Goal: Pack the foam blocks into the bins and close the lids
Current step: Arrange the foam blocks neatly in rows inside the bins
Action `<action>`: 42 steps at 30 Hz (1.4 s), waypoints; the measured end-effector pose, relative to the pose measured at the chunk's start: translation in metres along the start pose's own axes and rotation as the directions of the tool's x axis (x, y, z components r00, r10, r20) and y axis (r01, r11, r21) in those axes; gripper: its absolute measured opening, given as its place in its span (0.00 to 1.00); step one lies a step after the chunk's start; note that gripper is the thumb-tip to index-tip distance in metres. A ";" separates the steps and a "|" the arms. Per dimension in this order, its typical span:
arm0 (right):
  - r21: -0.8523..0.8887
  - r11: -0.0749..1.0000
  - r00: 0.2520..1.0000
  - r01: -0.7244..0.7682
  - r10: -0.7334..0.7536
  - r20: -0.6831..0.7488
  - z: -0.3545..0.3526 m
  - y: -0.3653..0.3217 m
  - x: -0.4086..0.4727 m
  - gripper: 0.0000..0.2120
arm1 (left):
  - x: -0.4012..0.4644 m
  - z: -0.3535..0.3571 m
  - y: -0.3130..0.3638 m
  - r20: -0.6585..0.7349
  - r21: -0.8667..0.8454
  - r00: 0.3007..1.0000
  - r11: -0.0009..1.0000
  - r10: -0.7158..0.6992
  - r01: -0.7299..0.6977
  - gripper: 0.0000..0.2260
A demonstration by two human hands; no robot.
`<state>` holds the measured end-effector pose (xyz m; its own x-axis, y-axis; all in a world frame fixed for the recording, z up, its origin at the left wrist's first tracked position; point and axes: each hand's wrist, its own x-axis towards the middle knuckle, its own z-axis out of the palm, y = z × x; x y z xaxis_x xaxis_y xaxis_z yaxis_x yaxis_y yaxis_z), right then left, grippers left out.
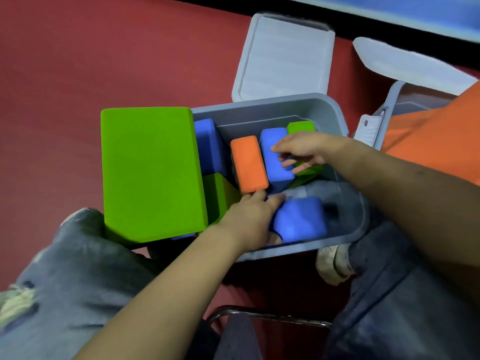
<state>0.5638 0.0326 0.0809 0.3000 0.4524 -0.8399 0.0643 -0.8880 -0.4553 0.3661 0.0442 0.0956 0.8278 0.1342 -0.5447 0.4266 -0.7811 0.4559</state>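
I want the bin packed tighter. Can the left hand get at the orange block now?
Probably yes: the left hand is already inside the bin, its fingertips touching the orange block's near end, with nothing between them.

Red floor point(65, 74), seen from above. Set directly on it: a grey bin point(335, 110), lid point(283, 58) swung open behind it and laid back toward the dark strip along the wall; a second grey bin point(389, 105) just to the right, partly hidden, its lid point(405, 63) likewise opened. A large green foam block point(148, 172) is placed against the first bin's left side; its footing is hidden.
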 end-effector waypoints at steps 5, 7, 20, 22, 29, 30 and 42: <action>0.007 0.981 0.981 0.193 -0.193 -0.024 -0.009 -0.010 -0.030 0.06 | 0.019 0.036 -0.025 0.198 -0.135 0.971 0.978 -0.132 0.161 0.24; -0.033 0.968 0.967 0.247 -0.249 -0.057 -0.013 -0.006 -0.040 0.08 | 0.021 0.037 -0.032 0.121 -0.249 0.964 0.933 -0.237 0.261 0.17; -0.637 0.701 0.937 0.322 -0.334 0.106 -0.041 0.065 -0.053 0.24 | 0.114 0.024 -0.018 -0.037 -0.656 0.627 0.492 -0.779 0.572 0.34; -0.615 0.699 0.923 0.364 -0.360 0.137 -0.044 0.070 -0.055 0.24 | 0.129 0.028 -0.018 0.031 -0.639 0.591 0.439 -0.806 0.632 0.41; -0.577 0.749 0.941 0.327 -0.310 0.132 -0.060 0.087 -0.048 0.24 | 0.141 0.031 -0.022 -0.015 -0.623 0.508 0.406 -0.861 0.669 0.41; -0.577 0.751 0.943 0.320 -0.308 0.121 -0.061 0.087 -0.048 0.24 | 0.141 0.031 -0.023 -0.026 -0.631 0.513 0.412 -0.858 0.657 0.40; -0.539 0.786 0.950 0.303 -0.294 0.105 -0.053 0.082 -0.045 0.24 | 0.155 0.015 -0.024 -0.118 -0.713 0.515 0.434 -0.849 0.552 0.38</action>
<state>0.6060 -0.0645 0.0972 0.1664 0.6998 -0.6947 0.6543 -0.6054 -0.4532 0.4787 0.0746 -0.0099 0.1071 0.8043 -0.5845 0.9012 0.1698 0.3988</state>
